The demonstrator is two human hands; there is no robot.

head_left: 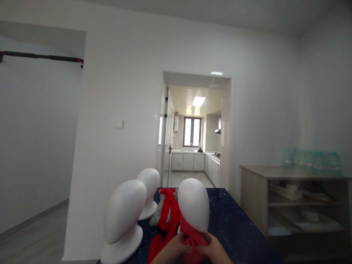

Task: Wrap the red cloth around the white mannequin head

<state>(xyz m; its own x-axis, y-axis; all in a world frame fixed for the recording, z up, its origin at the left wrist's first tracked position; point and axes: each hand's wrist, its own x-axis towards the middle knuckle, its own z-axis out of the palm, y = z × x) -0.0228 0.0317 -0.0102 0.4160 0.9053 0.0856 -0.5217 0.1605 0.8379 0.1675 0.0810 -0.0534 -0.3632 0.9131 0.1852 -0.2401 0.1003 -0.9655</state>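
Observation:
A white mannequin head [193,204] stands on the dark blue table [236,227] right in front of me. A red scarf [193,234] is wrapped around its neck. My left hand [172,250] and my right hand [213,251] both grip the scarf's ends together just below the head, at the bottom edge of the view. More red cloth [168,214] trails off behind and to the left of it.
Two other white mannequin heads [124,222] [149,192] stand on the table's left side, with grey-white cloth [158,211] between them. A wooden shelf unit [295,205] with water bottles [312,161] on top stands at right. A doorway [194,146] opens to a kitchen.

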